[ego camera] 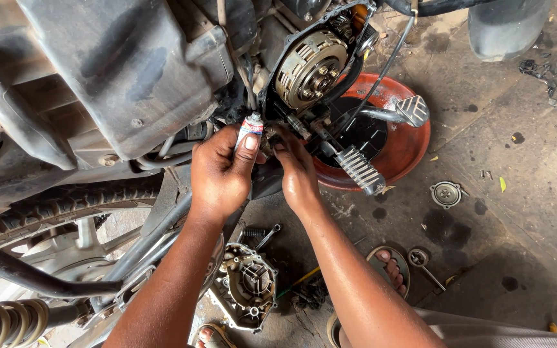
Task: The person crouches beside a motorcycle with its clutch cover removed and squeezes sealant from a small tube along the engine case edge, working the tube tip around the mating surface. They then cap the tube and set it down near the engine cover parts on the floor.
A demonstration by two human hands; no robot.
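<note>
left hand (222,173) grips small tube (250,127), nozzle up at the engine's lower edge | right hand (296,171) fingers pinched on a part there, steadying it; which part, unclear | red drain pan (407,151) under open clutch (309,69) for drips | removed cover (246,287) on floor

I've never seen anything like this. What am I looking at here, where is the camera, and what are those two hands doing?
The camera sits on a person's head, looking down at their own hands beside a motorcycle on an oil-stained floor. The engine's side cover is off and lies on the ground, so the round clutch shows. The left hand holds a small tube, nozzle up; the right hand touches the engine just beneath the clutch. A red basin sits under the engine, behind the ribbed footpeg.
</note>
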